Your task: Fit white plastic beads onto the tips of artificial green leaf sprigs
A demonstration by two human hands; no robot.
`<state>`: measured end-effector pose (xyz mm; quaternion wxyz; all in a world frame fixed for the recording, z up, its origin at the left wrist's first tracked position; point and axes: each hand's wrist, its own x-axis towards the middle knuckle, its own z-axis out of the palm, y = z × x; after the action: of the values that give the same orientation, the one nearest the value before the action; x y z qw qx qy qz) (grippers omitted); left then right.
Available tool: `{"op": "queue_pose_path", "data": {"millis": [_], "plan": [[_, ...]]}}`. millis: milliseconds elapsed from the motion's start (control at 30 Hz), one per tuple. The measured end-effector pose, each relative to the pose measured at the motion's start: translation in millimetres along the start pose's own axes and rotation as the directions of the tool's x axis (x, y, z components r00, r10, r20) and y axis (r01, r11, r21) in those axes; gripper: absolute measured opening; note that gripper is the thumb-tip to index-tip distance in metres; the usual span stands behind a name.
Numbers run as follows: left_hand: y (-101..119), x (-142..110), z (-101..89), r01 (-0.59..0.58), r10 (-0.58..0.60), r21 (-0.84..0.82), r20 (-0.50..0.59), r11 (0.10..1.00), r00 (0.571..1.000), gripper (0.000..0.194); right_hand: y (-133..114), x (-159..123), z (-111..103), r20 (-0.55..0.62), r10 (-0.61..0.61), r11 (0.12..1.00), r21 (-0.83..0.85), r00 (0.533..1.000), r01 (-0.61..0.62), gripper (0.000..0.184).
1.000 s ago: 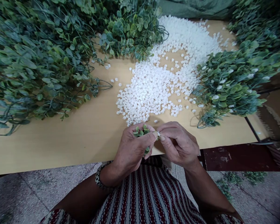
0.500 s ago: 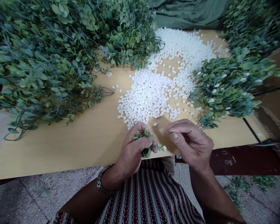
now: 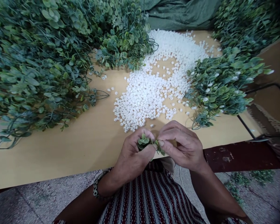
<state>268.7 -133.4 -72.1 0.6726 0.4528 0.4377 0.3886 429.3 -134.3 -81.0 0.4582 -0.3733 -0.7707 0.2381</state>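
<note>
Near the table's front edge, my left hand (image 3: 136, 157) is closed round a green leafy sprig (image 3: 143, 140), whose round leaves poke out between thumb and fingers. My right hand (image 3: 184, 147) meets it from the right, thumb and forefinger pinched on a leafy tip of the same sprig. The fingers hide most of the stem, and no white bud shows on it now. Just beyond my hands spreads a heap of small white buds (image 3: 142, 96), with one loose bud (image 3: 152, 125) close to my fingers.
Piles of green foliage (image 3: 37, 71) cover the table's left and back. A bunch with white buds (image 3: 224, 84) lies on the right, beside a black metal bar (image 3: 246, 127) and a cardboard box (image 3: 275, 68). Green cloth (image 3: 179, 14) hangs behind the table (image 3: 72, 152).
My right hand drew away from the sprig, baring a white bud on a stem tip, then came back and pinched the sprig again. My left hand kept its hold.
</note>
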Motion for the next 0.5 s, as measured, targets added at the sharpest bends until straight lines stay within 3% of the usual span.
{"op": "queue_pose_path", "data": {"millis": [133, 233, 333, 500], "plan": [[0.6, -1.1, 1.2, -0.024, 0.028, 0.067, -0.055, 0.997, 0.998, 0.01, 0.2, -4.3, 3.9, -0.017, 0.027, 0.999, 0.022, 0.999, -0.027, 0.014], [-2.3, -2.5, -3.3, 0.006, -0.005, 0.004, -0.07, 1.0, 0.998, 0.008, 6.4, 0.3, -0.8, 0.027, 0.042, 0.999, -0.012, 0.999, -0.042, 0.014], [-5.0, -1.9, -10.3, 0.069, -0.076, -0.071, -0.112, 0.995, 0.991, 0.007, 16.3, 7.5, -5.9, 0.063, 0.021, 0.972, -0.233, 0.998, -0.005, 0.016], [-2.8, 2.4, -14.3, 0.147, -0.179, -0.191, -0.162, 0.971, 0.971, 0.008, 26.6, 14.3, -2.4, 0.264, -0.071, 0.819, -0.535, 0.962, 0.207, 0.015]]}}
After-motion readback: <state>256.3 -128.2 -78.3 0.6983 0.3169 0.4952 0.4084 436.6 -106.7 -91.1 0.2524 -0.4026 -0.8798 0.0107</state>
